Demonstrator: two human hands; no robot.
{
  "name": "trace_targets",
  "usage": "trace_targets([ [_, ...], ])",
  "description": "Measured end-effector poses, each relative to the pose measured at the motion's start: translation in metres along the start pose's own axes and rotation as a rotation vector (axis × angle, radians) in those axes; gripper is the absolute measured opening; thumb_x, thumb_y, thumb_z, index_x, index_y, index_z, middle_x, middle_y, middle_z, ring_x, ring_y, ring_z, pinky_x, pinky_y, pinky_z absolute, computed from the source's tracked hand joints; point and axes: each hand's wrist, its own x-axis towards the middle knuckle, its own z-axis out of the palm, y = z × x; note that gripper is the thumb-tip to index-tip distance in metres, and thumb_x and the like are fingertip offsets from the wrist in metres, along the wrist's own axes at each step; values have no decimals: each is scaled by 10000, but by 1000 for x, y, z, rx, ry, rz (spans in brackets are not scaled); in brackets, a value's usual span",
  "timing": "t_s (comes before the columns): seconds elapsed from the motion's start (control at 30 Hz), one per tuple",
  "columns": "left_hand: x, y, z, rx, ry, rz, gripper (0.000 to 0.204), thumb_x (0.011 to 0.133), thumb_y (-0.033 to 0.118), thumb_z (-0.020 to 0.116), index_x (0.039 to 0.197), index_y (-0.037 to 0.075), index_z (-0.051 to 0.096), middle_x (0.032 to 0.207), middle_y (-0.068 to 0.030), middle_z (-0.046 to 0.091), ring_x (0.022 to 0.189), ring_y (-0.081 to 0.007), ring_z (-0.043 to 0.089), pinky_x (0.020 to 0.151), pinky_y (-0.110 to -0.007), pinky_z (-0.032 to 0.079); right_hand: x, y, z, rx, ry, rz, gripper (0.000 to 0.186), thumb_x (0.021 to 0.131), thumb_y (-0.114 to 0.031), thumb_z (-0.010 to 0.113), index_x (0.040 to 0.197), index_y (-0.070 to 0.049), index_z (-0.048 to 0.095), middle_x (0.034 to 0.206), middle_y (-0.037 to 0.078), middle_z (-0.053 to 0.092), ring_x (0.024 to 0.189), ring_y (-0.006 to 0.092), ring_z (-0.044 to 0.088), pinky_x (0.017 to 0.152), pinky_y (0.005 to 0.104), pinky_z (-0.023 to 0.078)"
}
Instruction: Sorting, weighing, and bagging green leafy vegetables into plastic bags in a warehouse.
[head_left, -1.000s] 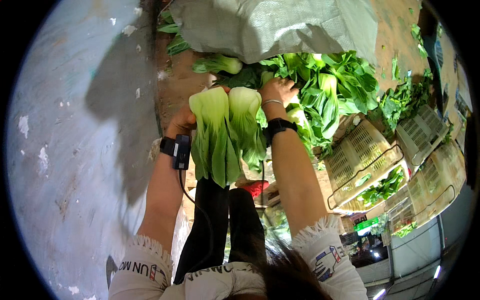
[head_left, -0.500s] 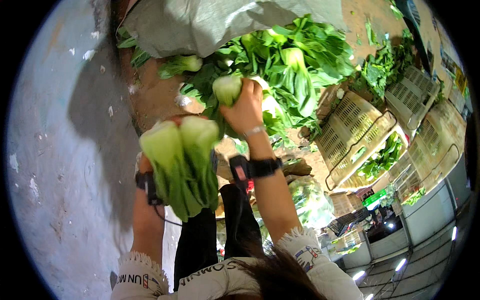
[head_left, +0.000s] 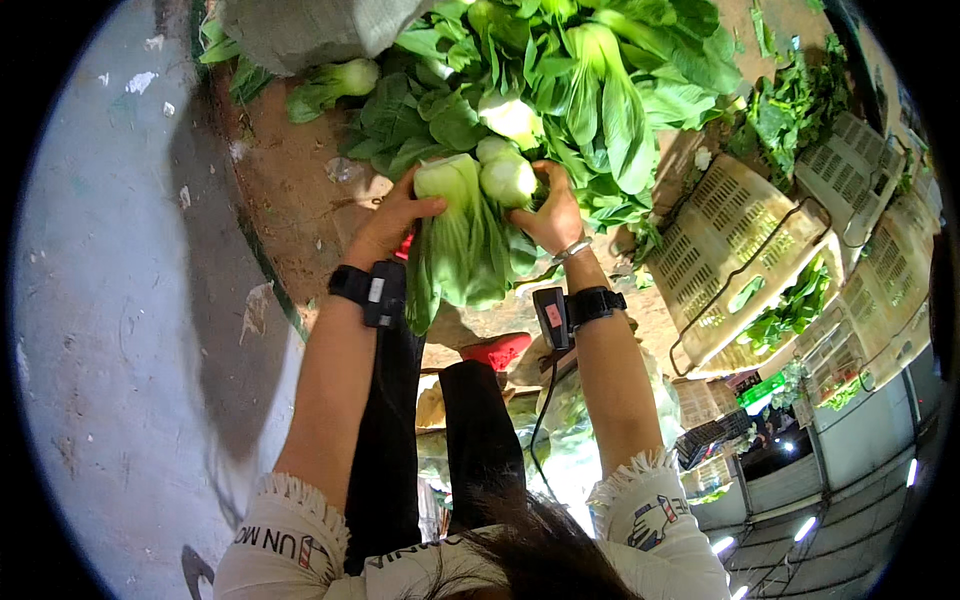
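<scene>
My left hand [head_left: 393,216] is closed round the side of a bunch of bok choy [head_left: 458,245], thumb over its pale stalks, with the dark leaves hanging toward me. At its right, my right hand [head_left: 556,212] grips another bok choy [head_left: 507,181] by its rounded pale base, fingers and thumb to either side. The two bunches touch. How many heads the left hand holds cannot be made out. Just beyond both hands spreads a large heap of bok choy [head_left: 610,100], one head showing its white base close by.
A grey sheet [head_left: 310,30] lies at the far left beside a loose bok choy [head_left: 335,88]. Cream plastic crates [head_left: 730,260] with wire handles stand at the right, leaves inside. A blue-grey wall [head_left: 120,300] runs along the left. A filled clear bag [head_left: 570,420] is near my legs.
My left hand has swung forward and right with its bok choy, which now meets the one in my right hand. My right hand has moved slightly right and nearer, lifting that bok choy from the heap's edge.
</scene>
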Motion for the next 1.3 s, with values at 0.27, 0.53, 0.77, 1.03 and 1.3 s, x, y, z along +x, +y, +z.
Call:
trace_targets([
  [0.27, 8, 21, -9, 260, -67, 119, 774, 612, 191, 753, 1271, 55, 372, 1152, -62, 496, 1057, -186, 477, 914, -311, 381, -11, 16, 24, 713, 99, 1, 433, 646, -94, 655, 1042, 8, 512, 984, 141, 592, 874, 221, 572, 812, 292, 441],
  [0.53, -10, -18, 1, -20, -23, 200, 784, 636, 223, 755, 1284, 64, 345, 1192, -65, 468, 1100, -205, 453, 941, -334, 370, -15, 6, 42, 152, 126, -61, 714, 725, -415, 657, 1270, -67, 355, 1066, 219, 562, 952, 347, 563, 841, 389, 433],
  [0.77, -85, 42, 57, 303, -193, 167, 977, 548, 465, 783, 1306, 66, 312, 1323, -107, 368, 1213, -239, 368, 1000, -370, 310, -109, -48, -2, 651, -61, 3, 836, 711, -362, 662, 1350, -48, 224, 1201, 260, 461, 1066, 367, 506, 895, 381, 413],
  [1.03, -189, 9, 207, 626, -216, 65, 1125, 488, 477, 817, 1336, 41, 219, 1290, -106, 383, 1158, -236, 413, 948, -366, 384, -282, -47, -44, 1020, 287, 212, 1087, 629, -346, 744, 1353, 73, 49, 1362, 297, 219, 1269, 348, 261, 1042, 341, 222],
  [1.3, -235, -189, 361, 723, -847, -426, 1139, 401, 296, 881, 1332, 71, 265, 1335, -129, 333, 1205, -261, 358, 984, -399, 323, -536, 65, -58, 1402, 847, 350, 994, 632, -295, 731, 1335, 84, 141, 1317, 229, 316, 1230, 287, 322, 1024, 348, 244],
])
